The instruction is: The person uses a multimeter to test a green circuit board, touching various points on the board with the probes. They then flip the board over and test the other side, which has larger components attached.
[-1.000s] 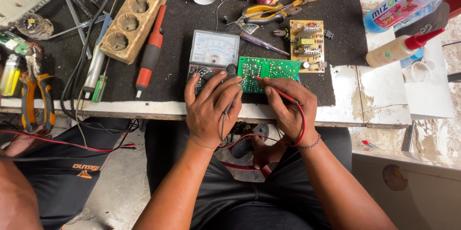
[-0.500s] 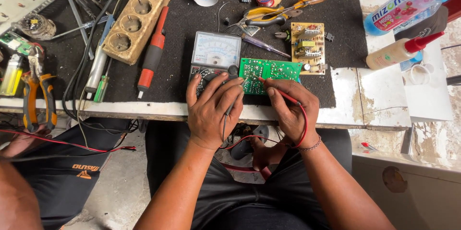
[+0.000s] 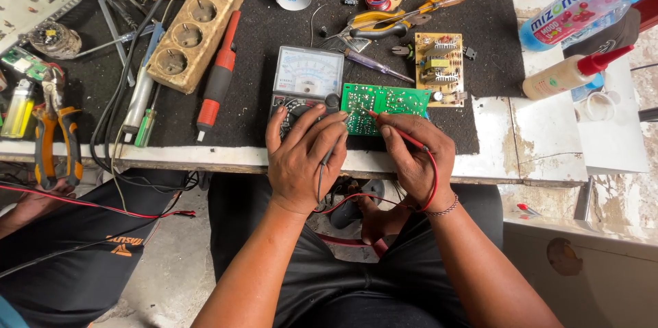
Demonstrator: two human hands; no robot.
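1. Two hands low at centre frame, both closed on probes: left hand (image 3: 301,160) clenched around a black probe (image 3: 332,135), its lead running down between the fingers; right hand (image 3: 415,156) pinching a red probe (image 3: 401,132), red lead looped round the wrist.
2. Just above the fingertips, at centre frame: green circuit board (image 3: 384,100), lying flat on the black mat (image 3: 260,122) near the front edge of the counter (image 3: 521,150); both probe tips meeting its left half, exact contact points too small to tell.
3. For a clean reading, probably best: heels of both hands braced on the counter edge, tips held steep and steady on one solder point each, no bridging of neighbouring joints, leads kept clear of the board.
4. Touching the board's left edge, at centre frame: analog multimeter (image 3: 307,80), dial partly under the left fingers, scale face unobstructed above; worth keeping that face uncovered for the needle.
5. Right of centre, a little higher: tan circuit board (image 3: 439,67) with coils, just beside the green one.
6. Left of the meter: red-and-black screwdriver (image 3: 218,78), then a wooden socket strip (image 3: 202,19) running toward the upper left.
7. Upper centre: yellow-handled cutters (image 3: 394,18) and a roll of solder wire.
8. Far left edge: orange-handled pliers (image 3: 55,132); far upper right: glue bottle (image 3: 565,76) with a red nozzle.
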